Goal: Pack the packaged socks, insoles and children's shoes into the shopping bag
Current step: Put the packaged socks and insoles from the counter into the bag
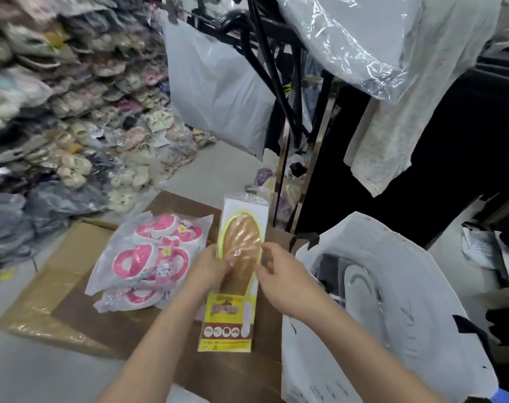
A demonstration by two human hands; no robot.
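Note:
A long insole pack [241, 242] in clear plastic, with a tan insole and a yellow printed card, lies lengthwise over the cardboard box [58, 289]. My left hand [209, 269] grips its left edge near the middle. My right hand [279, 274] pinches its right edge. To the left lie bagged pink and white children's shoes [148, 257] in a small stack. A white plastic shopping bag [393, 315] stands open at the right, with a packaged item showing inside. No packaged socks can be made out.
Shelves packed with bagged shoes [73, 112] fill the left wall. A white plastic bag [218, 91] hangs from a black rack [276, 82] ahead. Plastic-covered clothes [378, 53] hang at upper right. Papers and dark items [492, 251] lie on the floor at right.

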